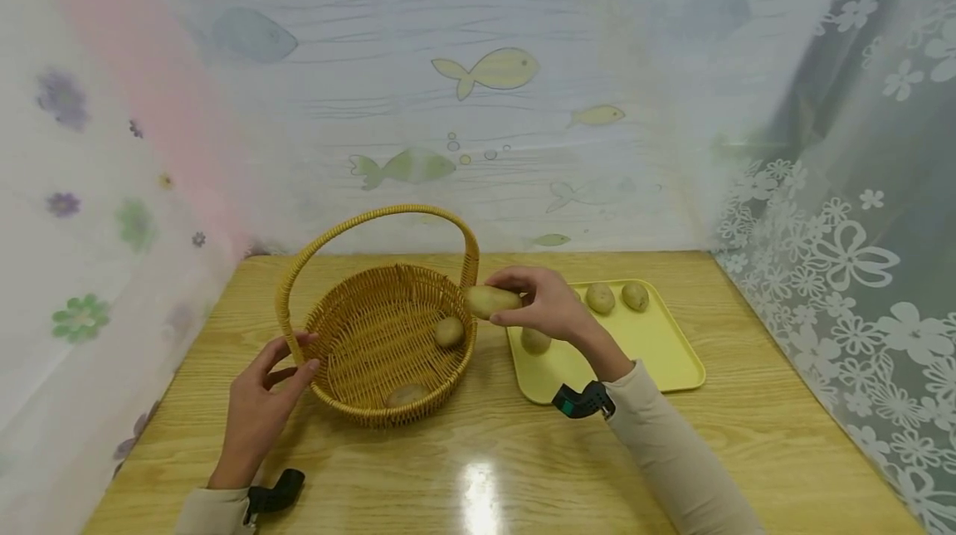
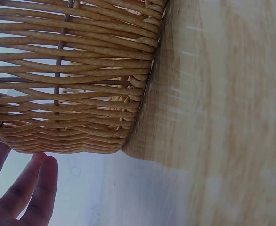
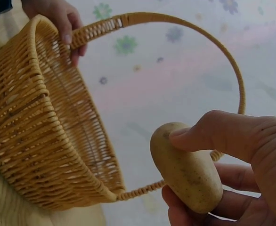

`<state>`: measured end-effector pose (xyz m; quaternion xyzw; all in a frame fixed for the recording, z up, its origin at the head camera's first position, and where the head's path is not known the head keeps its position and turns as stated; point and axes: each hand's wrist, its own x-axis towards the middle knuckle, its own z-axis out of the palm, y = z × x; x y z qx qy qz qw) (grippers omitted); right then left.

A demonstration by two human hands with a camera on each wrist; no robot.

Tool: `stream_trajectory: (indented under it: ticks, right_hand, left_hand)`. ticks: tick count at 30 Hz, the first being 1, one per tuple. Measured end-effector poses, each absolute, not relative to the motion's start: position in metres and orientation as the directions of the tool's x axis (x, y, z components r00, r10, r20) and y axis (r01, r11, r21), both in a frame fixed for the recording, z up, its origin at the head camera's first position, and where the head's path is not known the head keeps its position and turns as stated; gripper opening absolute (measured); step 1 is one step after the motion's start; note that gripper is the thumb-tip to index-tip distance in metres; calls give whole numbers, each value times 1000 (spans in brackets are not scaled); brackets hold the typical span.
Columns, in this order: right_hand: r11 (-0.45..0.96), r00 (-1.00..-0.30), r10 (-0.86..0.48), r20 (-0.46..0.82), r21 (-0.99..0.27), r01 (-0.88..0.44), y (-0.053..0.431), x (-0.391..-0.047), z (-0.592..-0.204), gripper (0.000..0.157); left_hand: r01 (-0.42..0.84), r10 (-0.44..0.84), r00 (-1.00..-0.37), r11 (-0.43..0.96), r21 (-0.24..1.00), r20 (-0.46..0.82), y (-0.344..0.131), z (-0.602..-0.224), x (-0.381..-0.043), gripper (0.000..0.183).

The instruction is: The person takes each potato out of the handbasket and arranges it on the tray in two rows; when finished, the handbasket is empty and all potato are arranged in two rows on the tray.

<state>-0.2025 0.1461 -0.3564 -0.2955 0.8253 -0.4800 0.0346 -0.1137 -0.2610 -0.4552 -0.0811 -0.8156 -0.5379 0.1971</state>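
Observation:
A woven wicker basket (image 1: 366,352) with a tall hooped handle stands on the table, left of centre. My left hand (image 1: 257,402) grips it where the handle meets the rim, thumb on one side and fingers on the other. Between thumb and fingers, my right hand (image 1: 551,304) holds an oblong potato (image 3: 187,169), raised beside the basket's right rim. Inside the basket lie two more potatoes, one potato (image 1: 449,332) near the right wall and another potato (image 1: 407,395) at the front, partly hidden by the rim.
A yellow tray (image 1: 642,348) sits right of the basket, under my right forearm. Several potatoes (image 1: 600,298) rest on it toward the back and left, one mostly hidden by the hand. Printed curtains (image 1: 493,128) enclose the wooden table (image 1: 478,452) at the back and sides.

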Motion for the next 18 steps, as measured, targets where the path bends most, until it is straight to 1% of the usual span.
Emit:
stream_trajectory:
  ticks: [18]
  right_hand:
    - [355, -856, -466, 223, -840, -412, 166, -200, -360, 44]
  left_hand:
    - [338, -86, -912, 398, 853, 401, -261, -456, -113, 42]
